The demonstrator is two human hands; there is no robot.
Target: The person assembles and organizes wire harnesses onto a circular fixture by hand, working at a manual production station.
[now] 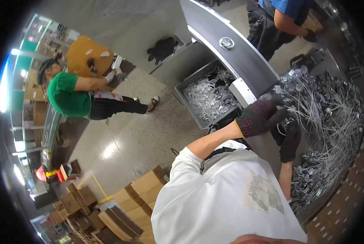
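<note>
Both my hands wear dark knitted gloves and are close together at the edge of a large heap of cables. My right hand is closed around a small cable, part of which shows pale between the gloves. From the left, my left hand reaches across with bent fingers, its fingertips beside that cable. Whatever sits in the left fingers is hidden by the dark glove. Grey and white cords with dark and silvery plug ends make up the heap.
A dark conveyor belt carries one coiled cable. Below it stands a grey crate full of clear plastic-wrapped pieces. One person in green stands left, another in blue beyond the belt. Cardboard boxes are stacked lower left.
</note>
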